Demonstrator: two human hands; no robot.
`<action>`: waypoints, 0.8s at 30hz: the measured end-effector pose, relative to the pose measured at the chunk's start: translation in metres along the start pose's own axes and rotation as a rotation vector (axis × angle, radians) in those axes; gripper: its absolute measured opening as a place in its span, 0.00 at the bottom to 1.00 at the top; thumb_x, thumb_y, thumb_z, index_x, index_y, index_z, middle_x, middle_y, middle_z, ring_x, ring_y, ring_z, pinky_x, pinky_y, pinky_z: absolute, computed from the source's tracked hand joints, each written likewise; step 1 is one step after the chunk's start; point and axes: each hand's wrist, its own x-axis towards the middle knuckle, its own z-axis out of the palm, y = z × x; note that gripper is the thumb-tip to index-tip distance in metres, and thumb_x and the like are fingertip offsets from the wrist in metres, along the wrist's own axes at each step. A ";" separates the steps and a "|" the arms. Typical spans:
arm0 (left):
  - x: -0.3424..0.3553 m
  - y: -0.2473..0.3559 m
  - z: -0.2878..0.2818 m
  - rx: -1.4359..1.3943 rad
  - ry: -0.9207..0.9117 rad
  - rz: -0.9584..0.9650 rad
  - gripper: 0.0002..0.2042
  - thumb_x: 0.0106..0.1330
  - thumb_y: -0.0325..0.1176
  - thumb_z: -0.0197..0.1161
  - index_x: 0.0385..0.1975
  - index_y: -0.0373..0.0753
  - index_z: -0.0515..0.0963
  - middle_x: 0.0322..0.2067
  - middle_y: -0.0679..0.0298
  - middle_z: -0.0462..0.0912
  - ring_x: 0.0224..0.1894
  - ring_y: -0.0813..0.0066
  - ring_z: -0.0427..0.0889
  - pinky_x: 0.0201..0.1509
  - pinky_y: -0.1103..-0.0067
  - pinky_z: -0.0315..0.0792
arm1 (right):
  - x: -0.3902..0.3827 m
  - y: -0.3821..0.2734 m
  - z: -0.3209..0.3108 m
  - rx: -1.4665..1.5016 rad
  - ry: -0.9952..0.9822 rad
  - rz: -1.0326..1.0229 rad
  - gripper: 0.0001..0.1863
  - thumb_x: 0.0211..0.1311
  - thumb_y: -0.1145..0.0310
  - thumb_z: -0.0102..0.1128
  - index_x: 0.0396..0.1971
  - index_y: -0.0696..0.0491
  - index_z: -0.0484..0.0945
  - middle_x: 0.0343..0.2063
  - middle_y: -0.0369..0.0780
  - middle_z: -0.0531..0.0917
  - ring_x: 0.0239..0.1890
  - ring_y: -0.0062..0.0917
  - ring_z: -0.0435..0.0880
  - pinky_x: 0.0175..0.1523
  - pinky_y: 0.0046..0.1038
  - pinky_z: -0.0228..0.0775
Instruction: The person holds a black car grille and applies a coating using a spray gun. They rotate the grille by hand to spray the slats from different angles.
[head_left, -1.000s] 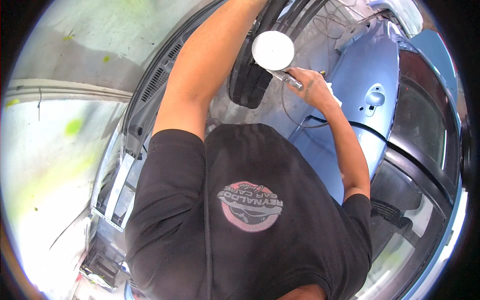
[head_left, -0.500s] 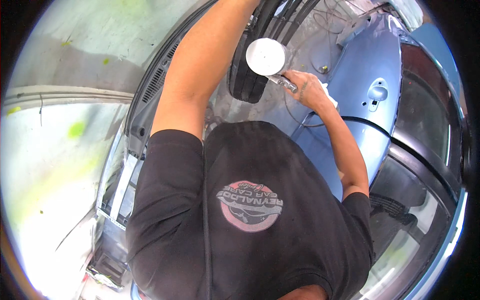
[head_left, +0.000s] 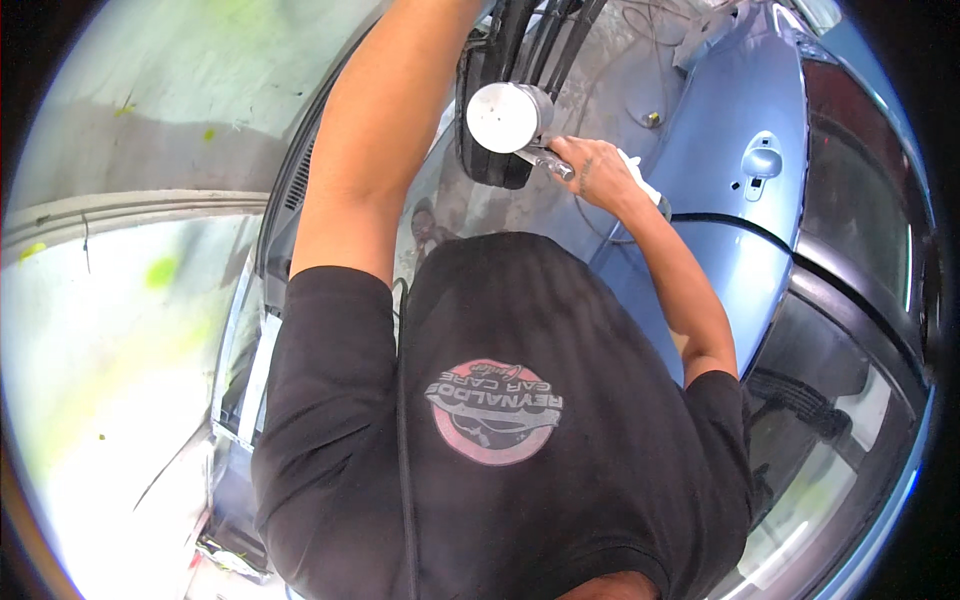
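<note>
My right hand (head_left: 600,175) is closed on a metal spray gun (head_left: 548,163) topped by a round white cup (head_left: 500,117). Something white (head_left: 640,175), perhaps cloth or paper, shows behind that hand. The cup is over long black parts (head_left: 485,165) at the top centre; whether it touches them I cannot tell. My left arm reaches up out of the top edge, so its hand is out of sight.
A blue car with a door (head_left: 735,120), handle (head_left: 762,165) and dark windows fills the right side. At left are a black vented panel (head_left: 297,185) and a pale wall (head_left: 120,300) with green overspray. A thin hose (head_left: 635,75) lies on the grey floor.
My right hand and the spray gun have moved left, the cup tilting a little. My left arm has also shifted left.
</note>
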 end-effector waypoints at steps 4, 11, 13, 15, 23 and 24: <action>0.001 0.000 0.002 -0.008 0.005 -0.001 0.19 0.70 0.48 0.68 0.33 0.34 0.81 0.18 0.65 0.77 0.15 0.76 0.73 0.18 0.77 0.65 | -0.004 -0.001 0.002 0.026 0.002 0.008 0.22 0.49 0.72 0.67 0.47 0.52 0.75 0.38 0.45 0.85 0.43 0.45 0.86 0.47 0.44 0.79; 0.000 -0.001 0.004 0.027 0.006 0.011 0.19 0.70 0.47 0.69 0.35 0.33 0.81 0.17 0.64 0.78 0.14 0.76 0.74 0.17 0.78 0.65 | -0.009 -0.004 -0.002 0.083 0.050 0.061 0.18 0.57 0.66 0.69 0.45 0.53 0.76 0.38 0.44 0.86 0.44 0.45 0.86 0.48 0.42 0.79; 0.000 0.000 0.006 0.034 0.001 0.004 0.19 0.70 0.47 0.69 0.35 0.33 0.81 0.17 0.64 0.78 0.14 0.76 0.73 0.17 0.78 0.65 | -0.007 -0.004 -0.002 0.089 0.001 0.080 0.18 0.58 0.66 0.69 0.47 0.55 0.77 0.39 0.45 0.85 0.45 0.45 0.85 0.49 0.42 0.78; 0.002 -0.002 0.009 -0.020 -0.015 -0.006 0.19 0.70 0.47 0.68 0.36 0.33 0.81 0.17 0.64 0.78 0.14 0.76 0.73 0.16 0.78 0.64 | -0.007 -0.003 0.002 0.094 0.019 0.056 0.19 0.58 0.65 0.68 0.48 0.55 0.77 0.40 0.45 0.85 0.45 0.45 0.85 0.50 0.43 0.78; -0.002 0.007 0.010 0.105 -0.020 0.048 0.25 0.69 0.53 0.67 0.38 0.31 0.79 0.19 0.62 0.79 0.13 0.74 0.74 0.14 0.77 0.65 | -0.014 -0.004 0.025 0.014 0.016 0.042 0.19 0.59 0.64 0.69 0.48 0.53 0.77 0.41 0.44 0.86 0.46 0.44 0.85 0.51 0.43 0.78; -0.001 0.007 0.009 0.112 -0.019 0.044 0.26 0.69 0.54 0.67 0.39 0.31 0.79 0.19 0.61 0.79 0.13 0.74 0.75 0.14 0.77 0.65 | -0.014 -0.003 0.027 0.027 0.016 0.043 0.18 0.58 0.65 0.68 0.47 0.53 0.77 0.40 0.44 0.86 0.45 0.44 0.86 0.50 0.43 0.78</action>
